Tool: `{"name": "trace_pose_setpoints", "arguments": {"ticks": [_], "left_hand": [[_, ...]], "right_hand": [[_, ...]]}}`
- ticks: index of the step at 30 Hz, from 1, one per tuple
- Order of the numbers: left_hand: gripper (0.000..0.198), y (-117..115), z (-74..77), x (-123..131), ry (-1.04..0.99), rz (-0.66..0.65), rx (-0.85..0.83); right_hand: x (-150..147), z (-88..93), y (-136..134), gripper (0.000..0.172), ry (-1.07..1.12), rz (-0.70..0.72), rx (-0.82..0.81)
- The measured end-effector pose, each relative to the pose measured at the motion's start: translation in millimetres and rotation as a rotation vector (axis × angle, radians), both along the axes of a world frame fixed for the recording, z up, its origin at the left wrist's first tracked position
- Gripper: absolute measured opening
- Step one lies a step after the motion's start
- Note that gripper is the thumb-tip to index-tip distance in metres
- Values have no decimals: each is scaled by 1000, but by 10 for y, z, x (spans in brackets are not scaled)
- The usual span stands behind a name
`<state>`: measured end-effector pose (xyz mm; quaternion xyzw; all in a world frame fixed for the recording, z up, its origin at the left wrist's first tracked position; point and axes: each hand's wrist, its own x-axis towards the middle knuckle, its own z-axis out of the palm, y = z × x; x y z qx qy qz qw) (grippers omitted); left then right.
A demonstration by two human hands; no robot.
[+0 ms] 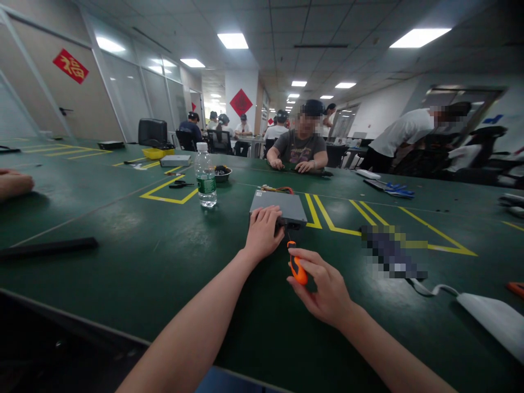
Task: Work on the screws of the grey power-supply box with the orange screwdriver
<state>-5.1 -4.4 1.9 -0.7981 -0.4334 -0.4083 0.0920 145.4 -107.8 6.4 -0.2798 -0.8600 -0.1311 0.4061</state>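
Here's the right grip pinching the orange screwdriver, the left grip clasping the metal box on the bench, and that box looks weighty, rigid, best held by its edges!

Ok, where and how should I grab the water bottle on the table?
Probably grip the water bottle around its middle, at the green label, from the near side with the left hand. It stands upright, slim and round there. That hand is nearer, though it is on the grey metal box.
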Motion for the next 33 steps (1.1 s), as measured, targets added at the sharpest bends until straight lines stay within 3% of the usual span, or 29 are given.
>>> {"name": "trace_pose_setpoints", "arguments": {"ticks": [4, 8, 15, 22, 27, 30, 33], "left_hand": [[29, 4, -9, 8, 2, 9, 10], [31, 12, -25, 10, 19, 9, 23], [34, -7, -13, -2, 13, -14, 35], [12, -50, 8, 1, 122, -120, 77], [13, -34, 7, 14, 98, -120, 57], [12, -15, 10, 7, 99, -116, 45], [11, -4, 10, 0, 112, -122, 41]], "right_hand": [[-10, 14, -36, 33, -112, -41, 14], [-13, 72, -50, 30, -241, -150, 181], [6, 90, 1, 19, -191, -289, 326], [-36, 18, 60, 16, -106, -196, 144], [-14, 48, 7, 24, -55, -109, -12], [12, 95, -38, 34, -117, -88, 14], [15, 116, -45, 34, -183, -77, 140]]}}
